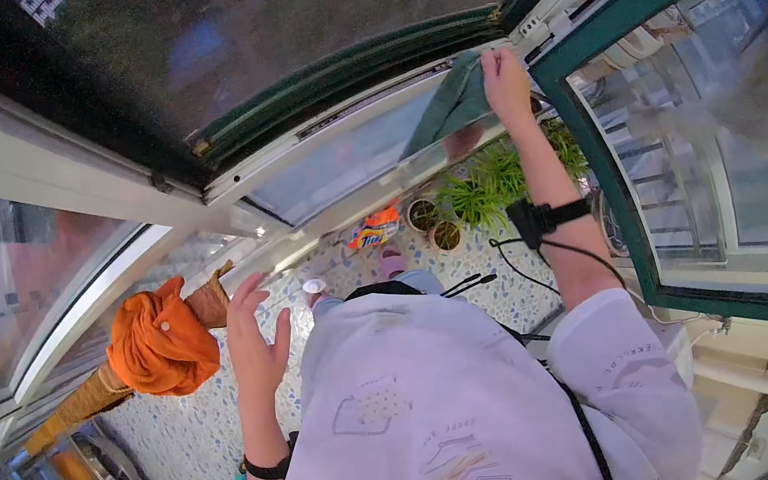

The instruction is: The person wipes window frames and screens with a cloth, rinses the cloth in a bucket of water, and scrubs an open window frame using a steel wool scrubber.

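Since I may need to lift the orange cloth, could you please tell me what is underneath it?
A brown pole shows on both sides of the orange cloth; its middle, and anything else beneath, is covered.

1 green cloth (449, 103) | creased, hanging slantwise | at white window frame (280, 156)

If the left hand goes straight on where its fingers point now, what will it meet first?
Probably the white window frame, just beyond the left hand in this view, though the depth between them is unclear.
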Tool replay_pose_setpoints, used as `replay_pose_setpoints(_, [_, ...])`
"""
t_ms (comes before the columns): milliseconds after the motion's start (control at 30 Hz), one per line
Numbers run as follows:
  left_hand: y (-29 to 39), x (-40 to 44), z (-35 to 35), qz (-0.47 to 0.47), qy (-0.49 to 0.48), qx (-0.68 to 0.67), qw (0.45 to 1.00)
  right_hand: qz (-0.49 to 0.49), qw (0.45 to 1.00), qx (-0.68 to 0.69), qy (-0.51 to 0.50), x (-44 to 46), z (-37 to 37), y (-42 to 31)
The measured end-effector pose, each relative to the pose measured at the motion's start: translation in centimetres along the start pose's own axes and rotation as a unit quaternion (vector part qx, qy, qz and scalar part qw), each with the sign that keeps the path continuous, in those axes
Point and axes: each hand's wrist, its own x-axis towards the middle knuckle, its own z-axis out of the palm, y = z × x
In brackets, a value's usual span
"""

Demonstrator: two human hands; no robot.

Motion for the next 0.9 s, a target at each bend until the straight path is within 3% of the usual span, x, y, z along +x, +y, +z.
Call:
replay_pose_setpoints(33, [-0.1,0.2,0.1,0.008,0.002,-0.004,1.000,0.043,0.993,0.111,-0.019,-0.2,0.1,0.6])
replay_pose_setpoints(67, [0.0,0.6,0.0,0.011,0.002,-0.006,1.000,0.044,0.993,0.109,-0.016,-0.3,0.0,1.2])
replay_pose_setpoints(100, [0.2,1.0,0.0,0.019,0.003,-0.007,1.000,0.163,0.916,0.365,-0.021,-0.9,-1.1,0.6])
replay_pose_setpoints(133, [0.3,1.4,-0.1,0.026,0.003,-0.007,1.000,0.267,0.762,0.589,-0.024,-1.7,-2.6,-0.5])
replay_pose_setpoints(200, [0.2,1.9,-0.1,0.044,0.005,-0.008,0.999,0.274,0.710,0.648,0.035,-1.6,-7.5,-5.2])
replay_pose_setpoints(267, [0.3,2.1,-0.1,0.066,0.006,-0.009,0.998,0.186,0.721,0.663,0.083,0.2,-10.4,-5.8])
replay_pose_setpoints(300, [0.3,2.2,-0.1,0.065,0.001,-0.010,0.998,0.116,0.701,0.691,0.136,1.3,-11.5,-6.1])
replay_pose_setpoints(333, [0.3,2.3,-0.1,0.065,-0.004,-0.011,0.998,0.062,0.719,0.678,0.142,2.0,-12.9,-6.5])
replay_pose_setpoints(400, [0.3,2.2,0.0,0.068,-0.007,-0.013,0.998,-0.032,0.737,0.629,0.245,3.4,-13.3,-8.2])
replay_pose_setpoints(433, [0.3,2.1,0.1,0.068,-0.007,-0.013,0.998,-0.032,0.737,0.628,0.247,4.4,-12.9,-7.8])
replay_pose_setpoints(500, [0.1,2.0,0.4,0.070,-0.011,-0.021,0.997,-0.133,0.894,0.290,0.313,5.9,-11.6,-6.1])
replay_pose_setpoints(533, [0.1,2.0,0.4,0.071,-0.015,-0.028,0.997,-0.154,0.920,0.193,0.305,5.3,-10.8,-6.5])
replay_pose_setpoints(700, [0.6,2.4,0.3,0.075,-0.023,-0.018,0.997,-0.125,0.986,0.086,0.073,6.2,-0.3,2.0])
replay_pose_setpoints(733, [0.7,2.5,0.3,0.071,-0.024,-0.013,0.997,-0.125,0.986,0.087,0.075,5.9,-0.5,1.7])
replay_pose_setpoints(800, [0.8,2.6,0.3,0.073,-0.024,-0.014,0.997,-0.063,0.996,-0.054,0.036,4.5,-0.8,0.9])
replay_pose_setpoints(900, [0.8,2.5,0.8,0.068,-0.015,-0.009,0.998,-0.022,0.996,-0.086,0.012,3.9,-1.1,0.3])
